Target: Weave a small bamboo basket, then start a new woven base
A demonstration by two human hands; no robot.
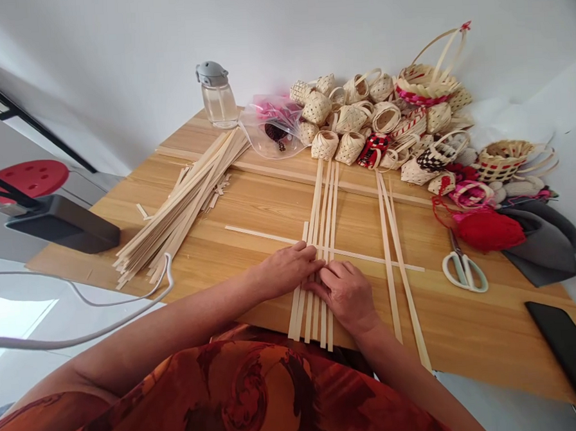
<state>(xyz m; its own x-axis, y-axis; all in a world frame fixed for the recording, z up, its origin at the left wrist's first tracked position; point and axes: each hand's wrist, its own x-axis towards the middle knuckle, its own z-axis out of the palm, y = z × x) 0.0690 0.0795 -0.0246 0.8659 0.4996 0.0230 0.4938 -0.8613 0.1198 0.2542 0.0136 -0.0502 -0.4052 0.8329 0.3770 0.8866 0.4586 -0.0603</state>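
Several flat, pale bamboo-like strips (316,195) lie lengthwise side by side before me, their near ends reaching the table's front edge. One thin strip (260,235) runs crosswise through them, just beyond my fingers. My left hand (291,267) has its fingers bent and closed on the lengthwise strips near the crossing. Close against it, my right hand (347,293) pinches the same strips from the right side. The fingertips of both hands nearly meet and partly hide the crossing. To the right, a few loose strips (388,255) lie separately, passing by the crosswise strip's right part.
A bundle of strips (186,205) lies left, below a water bottle (218,100). Small woven baskets (353,119) crowd the back. Scissors (465,272), red yarn (484,229) and a phone (568,349) are right. A dark box (64,222) and white cable (143,308) sit left.
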